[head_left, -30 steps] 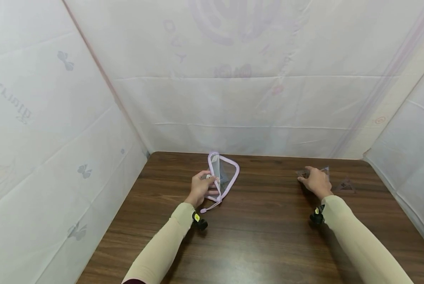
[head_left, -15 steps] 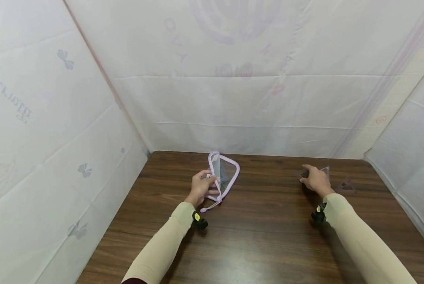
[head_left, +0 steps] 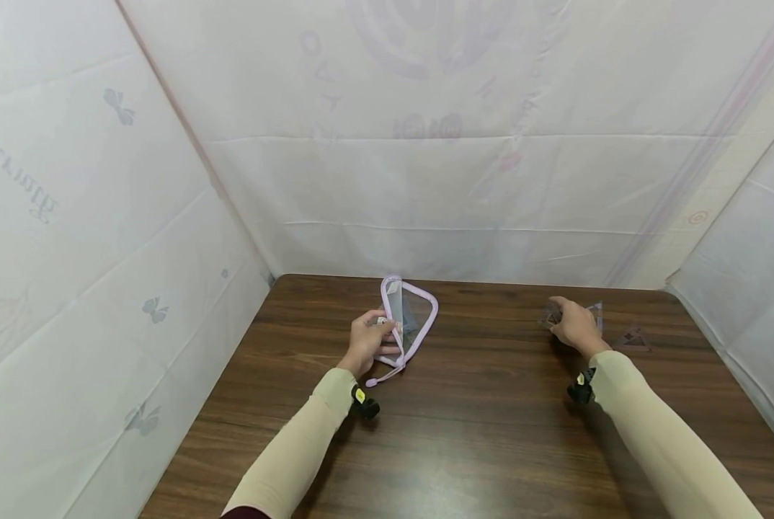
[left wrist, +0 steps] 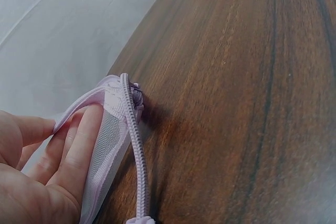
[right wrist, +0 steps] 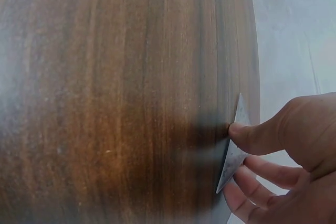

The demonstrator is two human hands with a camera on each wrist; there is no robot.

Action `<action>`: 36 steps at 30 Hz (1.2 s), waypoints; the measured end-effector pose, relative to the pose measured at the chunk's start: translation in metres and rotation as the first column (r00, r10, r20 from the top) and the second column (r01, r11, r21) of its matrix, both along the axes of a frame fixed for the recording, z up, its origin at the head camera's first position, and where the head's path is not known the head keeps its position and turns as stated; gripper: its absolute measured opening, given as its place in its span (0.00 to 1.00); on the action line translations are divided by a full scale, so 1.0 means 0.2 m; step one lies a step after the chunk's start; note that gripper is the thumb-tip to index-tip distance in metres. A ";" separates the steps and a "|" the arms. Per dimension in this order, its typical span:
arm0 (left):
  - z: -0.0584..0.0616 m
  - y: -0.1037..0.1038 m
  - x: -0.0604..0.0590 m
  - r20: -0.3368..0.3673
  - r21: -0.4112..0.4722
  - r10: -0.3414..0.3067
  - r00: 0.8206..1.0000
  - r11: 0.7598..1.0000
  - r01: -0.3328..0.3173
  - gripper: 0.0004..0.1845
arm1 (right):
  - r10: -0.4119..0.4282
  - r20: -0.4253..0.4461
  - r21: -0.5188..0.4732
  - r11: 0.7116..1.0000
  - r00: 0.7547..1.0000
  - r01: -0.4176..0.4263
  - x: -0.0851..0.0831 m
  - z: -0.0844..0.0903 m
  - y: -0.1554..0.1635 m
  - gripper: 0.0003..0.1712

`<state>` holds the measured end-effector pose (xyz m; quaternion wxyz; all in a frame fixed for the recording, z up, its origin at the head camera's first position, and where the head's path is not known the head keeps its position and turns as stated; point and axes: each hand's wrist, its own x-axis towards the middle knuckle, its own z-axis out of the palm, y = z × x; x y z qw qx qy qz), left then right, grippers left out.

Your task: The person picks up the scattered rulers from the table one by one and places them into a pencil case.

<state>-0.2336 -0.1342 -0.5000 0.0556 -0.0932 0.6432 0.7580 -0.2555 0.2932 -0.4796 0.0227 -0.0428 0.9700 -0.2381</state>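
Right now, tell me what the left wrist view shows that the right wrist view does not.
Only the left wrist view shows the left hand gripping the lilac-edged mesh pouch, with its zipper edge running along the top. Only the right wrist view shows the right hand pinching a clear plastic set square between thumb and fingers. Both show the dark wooden table and the white sheet behind it.
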 end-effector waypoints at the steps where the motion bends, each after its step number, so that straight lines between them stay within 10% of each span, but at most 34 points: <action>1: 0.00 0.00 0.00 0.003 0.002 0.001 1.000 1.000 -0.001 0.14 | 0.007 -0.015 0.000 1.000 1.000 -0.007 0.00 0.00 0.00 0.38; 36: 0.01 -0.02 -0.02 0.033 0.004 -0.038 0.999 0.999 0.038 0.16 | 0.003 -0.148 -0.046 0.999 0.989 -0.010 -0.02 -0.02 0.04 0.34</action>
